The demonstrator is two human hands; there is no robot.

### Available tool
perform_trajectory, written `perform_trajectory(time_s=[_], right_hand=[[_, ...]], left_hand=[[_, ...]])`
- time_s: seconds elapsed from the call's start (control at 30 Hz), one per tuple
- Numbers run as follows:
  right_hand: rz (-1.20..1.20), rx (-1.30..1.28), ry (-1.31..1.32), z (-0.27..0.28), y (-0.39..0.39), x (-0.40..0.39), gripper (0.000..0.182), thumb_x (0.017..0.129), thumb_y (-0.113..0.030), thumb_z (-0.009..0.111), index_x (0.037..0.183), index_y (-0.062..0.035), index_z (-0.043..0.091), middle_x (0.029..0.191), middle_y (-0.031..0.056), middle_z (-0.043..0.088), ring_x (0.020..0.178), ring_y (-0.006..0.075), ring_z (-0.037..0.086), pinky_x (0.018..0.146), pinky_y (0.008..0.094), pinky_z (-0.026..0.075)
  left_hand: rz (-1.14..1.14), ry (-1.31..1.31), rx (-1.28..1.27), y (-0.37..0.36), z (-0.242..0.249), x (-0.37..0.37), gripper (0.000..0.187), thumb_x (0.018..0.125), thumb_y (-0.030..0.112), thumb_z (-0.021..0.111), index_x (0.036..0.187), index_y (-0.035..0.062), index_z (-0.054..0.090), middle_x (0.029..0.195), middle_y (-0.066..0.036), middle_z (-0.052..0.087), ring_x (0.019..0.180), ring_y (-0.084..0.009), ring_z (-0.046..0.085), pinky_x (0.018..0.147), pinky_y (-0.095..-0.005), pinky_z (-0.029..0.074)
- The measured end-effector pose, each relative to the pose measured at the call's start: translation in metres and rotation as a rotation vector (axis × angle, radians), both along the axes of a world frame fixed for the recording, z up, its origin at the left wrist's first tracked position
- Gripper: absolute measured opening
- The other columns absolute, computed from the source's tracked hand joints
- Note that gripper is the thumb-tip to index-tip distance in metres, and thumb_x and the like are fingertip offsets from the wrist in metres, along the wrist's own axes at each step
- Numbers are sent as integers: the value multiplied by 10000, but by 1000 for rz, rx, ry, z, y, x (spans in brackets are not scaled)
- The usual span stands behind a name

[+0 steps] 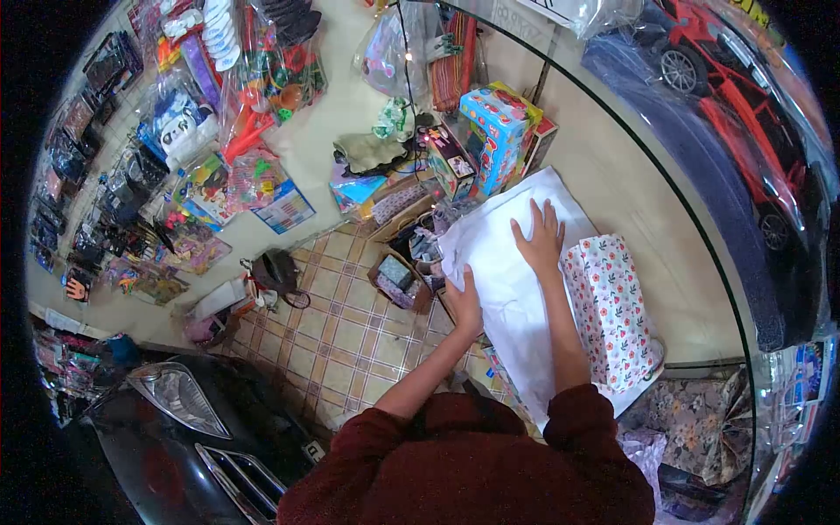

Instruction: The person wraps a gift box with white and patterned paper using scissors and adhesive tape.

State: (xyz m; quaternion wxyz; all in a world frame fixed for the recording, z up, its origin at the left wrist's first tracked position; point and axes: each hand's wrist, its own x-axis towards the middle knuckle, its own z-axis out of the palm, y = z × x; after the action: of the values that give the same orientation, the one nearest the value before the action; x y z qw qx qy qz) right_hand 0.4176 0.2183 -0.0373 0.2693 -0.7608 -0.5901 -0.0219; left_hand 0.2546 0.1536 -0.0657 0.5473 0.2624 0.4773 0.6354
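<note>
A large white sheet point(512, 302) lies spread on the counter in front of me. My right hand point(540, 238) rests flat on its upper part with the fingers spread. At the sheet's left edge is my left hand point(464, 302), its thumb and fingers apart and some fingertips hidden. A long box-shaped thing in white floral paper point(610, 306) sits on the right side of the sheet, close to my right forearm and touched by neither hand.
Beyond the sheet stand a blue toy box point(497, 136) and a dark box point(451, 162). Small open cartons point(398, 280) are left of my left hand. A glass edge point(700, 206) curves along the right. A black toy car point(184, 437) is at lower left.
</note>
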Motion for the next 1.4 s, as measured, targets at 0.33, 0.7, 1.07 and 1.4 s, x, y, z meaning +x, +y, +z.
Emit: perform_trajectory(time_s=[0.33,0.7,1.07,1.4], right_hand=[[-29,-6,1,10,21,-1,599,872,-448,554,1365,-141,410,1438,202,330,1344,345,286,1077,567,192],[-163,35,-108,-18,70,20,576,896,-321,488,1370,-6,398,1444,193,335,1373,315,259,1112,545,157],[80,106,-141,16,23,-22,465,888,-219,520,1324,-62,483,1408,208,371,1329,363,314,1088,557,205],[292,1,-127,13,-116,-86,468,935,-247,467,1399,-227,419,1447,223,322,1338,389,305,1082,560,216]], left_hand=[[46,140,13,28,-26,-6,552,933,258,574,1338,-65,384,1355,-175,445,1200,-239,447,1028,-314,318],[-75,84,-21,14,-19,-17,551,881,230,658,1285,-68,430,1250,-135,534,1101,-206,523,948,-308,401],[-59,194,53,18,-19,-13,509,884,183,634,1258,-99,434,1250,-168,523,1101,-226,521,970,-314,377],[-64,38,58,17,-11,-11,433,888,149,616,1223,-72,454,1208,-165,538,1078,-226,523,943,-331,401]])
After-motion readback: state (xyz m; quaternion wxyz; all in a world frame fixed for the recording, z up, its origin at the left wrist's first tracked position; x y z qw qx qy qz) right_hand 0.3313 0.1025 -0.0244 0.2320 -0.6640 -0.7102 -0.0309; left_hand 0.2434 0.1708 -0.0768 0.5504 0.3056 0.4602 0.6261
